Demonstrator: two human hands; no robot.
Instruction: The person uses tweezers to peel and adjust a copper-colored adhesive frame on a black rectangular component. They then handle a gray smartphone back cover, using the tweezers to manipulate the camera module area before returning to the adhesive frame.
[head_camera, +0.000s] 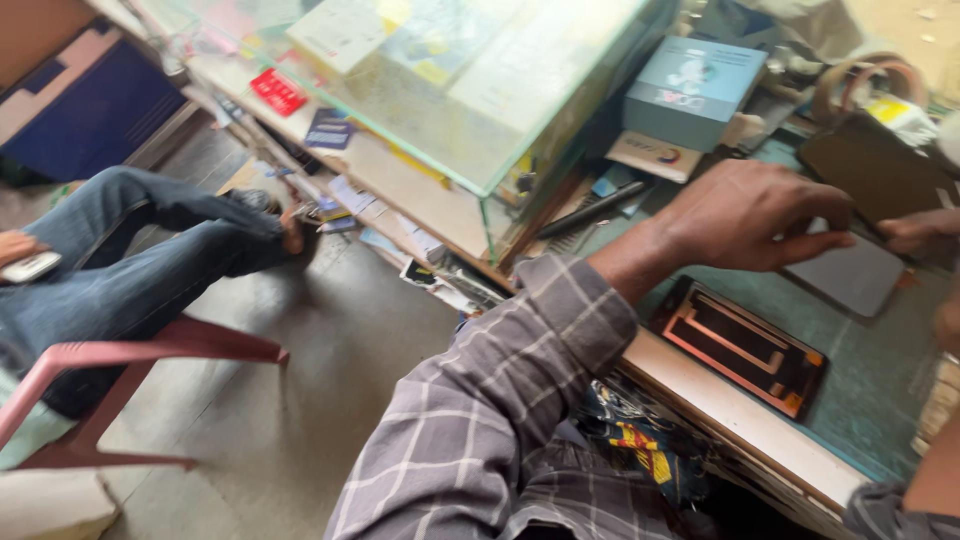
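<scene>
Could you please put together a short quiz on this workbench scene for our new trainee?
1. True or false: the left hand pinches the edge of a flat grey panel.
2. What lies on the green mat nearest the bench's front edge? A) an orange-trimmed rectangular frame B) a hammer C) a mug
3. What stands behind the left hand, beside the glass case?

Key
1. True; the thumb and fingers close on the panel's upper left edge.
2. A, the frame.
3. A pale blue box.
</scene>
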